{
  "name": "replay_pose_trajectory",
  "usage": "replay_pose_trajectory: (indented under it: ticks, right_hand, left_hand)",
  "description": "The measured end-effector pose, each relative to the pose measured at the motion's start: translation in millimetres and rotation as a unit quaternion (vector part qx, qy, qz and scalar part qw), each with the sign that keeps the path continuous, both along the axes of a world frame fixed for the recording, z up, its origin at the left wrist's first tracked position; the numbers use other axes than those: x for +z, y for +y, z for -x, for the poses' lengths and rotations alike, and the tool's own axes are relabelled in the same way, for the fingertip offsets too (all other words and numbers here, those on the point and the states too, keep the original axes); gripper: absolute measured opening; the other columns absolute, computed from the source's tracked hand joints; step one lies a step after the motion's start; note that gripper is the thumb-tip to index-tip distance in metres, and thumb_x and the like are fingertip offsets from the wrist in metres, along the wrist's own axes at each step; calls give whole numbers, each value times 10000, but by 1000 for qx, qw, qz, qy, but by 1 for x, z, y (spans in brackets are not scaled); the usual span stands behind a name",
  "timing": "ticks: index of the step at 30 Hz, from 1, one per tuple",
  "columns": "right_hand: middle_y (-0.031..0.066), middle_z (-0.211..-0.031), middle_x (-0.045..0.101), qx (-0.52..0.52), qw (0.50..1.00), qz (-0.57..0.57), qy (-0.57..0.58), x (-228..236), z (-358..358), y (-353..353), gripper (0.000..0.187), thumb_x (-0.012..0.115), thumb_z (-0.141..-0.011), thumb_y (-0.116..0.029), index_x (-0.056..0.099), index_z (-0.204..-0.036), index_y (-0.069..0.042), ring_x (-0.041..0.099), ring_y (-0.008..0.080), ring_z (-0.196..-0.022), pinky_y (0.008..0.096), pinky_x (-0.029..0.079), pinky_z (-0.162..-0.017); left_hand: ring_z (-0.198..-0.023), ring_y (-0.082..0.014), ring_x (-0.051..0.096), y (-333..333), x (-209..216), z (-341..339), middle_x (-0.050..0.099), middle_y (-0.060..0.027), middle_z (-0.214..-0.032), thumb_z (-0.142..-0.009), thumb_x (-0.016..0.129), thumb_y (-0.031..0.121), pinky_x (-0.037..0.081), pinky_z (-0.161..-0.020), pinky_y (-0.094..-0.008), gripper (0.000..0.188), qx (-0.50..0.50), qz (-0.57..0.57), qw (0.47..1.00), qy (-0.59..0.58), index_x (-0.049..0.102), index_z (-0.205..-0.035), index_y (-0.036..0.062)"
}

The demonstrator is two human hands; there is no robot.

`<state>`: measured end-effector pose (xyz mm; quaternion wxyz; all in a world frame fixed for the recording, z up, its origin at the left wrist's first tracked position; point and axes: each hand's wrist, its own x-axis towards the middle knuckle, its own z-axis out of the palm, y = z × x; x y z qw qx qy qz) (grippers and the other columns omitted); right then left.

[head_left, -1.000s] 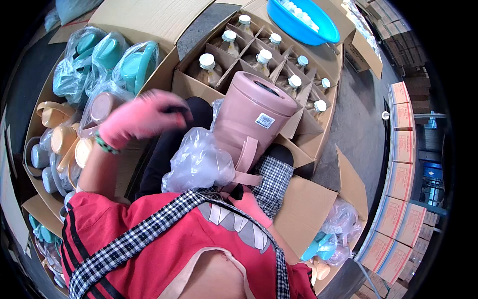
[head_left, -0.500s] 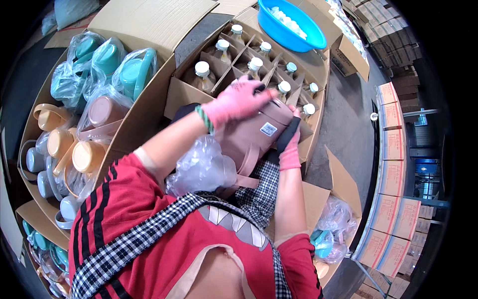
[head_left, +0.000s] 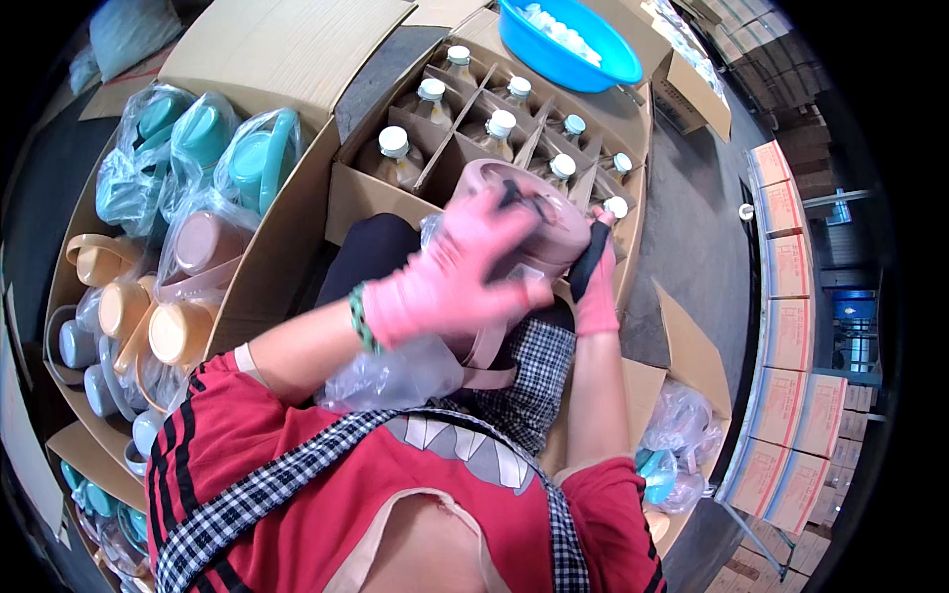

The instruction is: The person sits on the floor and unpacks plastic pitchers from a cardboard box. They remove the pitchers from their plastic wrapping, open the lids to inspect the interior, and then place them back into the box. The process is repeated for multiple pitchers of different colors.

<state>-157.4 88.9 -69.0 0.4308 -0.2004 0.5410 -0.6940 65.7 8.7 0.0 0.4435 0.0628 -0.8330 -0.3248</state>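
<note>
A dusty-pink plastic canister (head_left: 559,222) with a strap handle (head_left: 487,361) is tilted in front of me, its round rim facing up and away. My right hand (head_left: 596,282), in a pink glove with black on the fingers, grips the canister's right side. Across its near face is my left hand (head_left: 445,262), also pink-gloved and blurred by motion; its thumb and fingers are spread, and I cannot tell whether it touches the canister. A crumpled clear plastic bag (head_left: 390,376) lies by my lap, below the left forearm.
Just beyond stands a divided carton (head_left: 371,193) with several white-capped bottles (head_left: 394,143). Behind it is a blue basin (head_left: 623,64) of small white pieces. At left, a carton (head_left: 232,287) holds bagged teal, pink and peach canisters. Stacked boxes (head_left: 781,366) line the right.
My left hand has moved from the canister's top down and left, with its fingers spread. The canister's round rim now shows, turned more towards me. My right hand stays on its side.
</note>
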Motion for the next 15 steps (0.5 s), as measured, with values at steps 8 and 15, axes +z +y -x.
replay_pose_trajectory:
  ticks: [8,15]
  right_hand:
    - [72,-999,502,-70,991,-42,104,18,-13,-4,472,379,-898,-387,436,-1154,4,467,161,-913,331,361,-853]
    - [104,-1148,441,49,997,-5,58,-7,18,-4,493,387,-889,-402,443,-1148,14,441,164,-1025,286,340,-906]
  left_hand:
    - [-1030,-376,430,-5,-9,17,456,-215,-1104,-748,525,458,344,-890,-405,514,71,-10,997,-42,510,-1044,38]
    - [-1031,-321,453,0,-14,26,471,-213,-1085,-798,504,345,336,-907,-345,436,130,43,985,-104,494,-1054,-8]
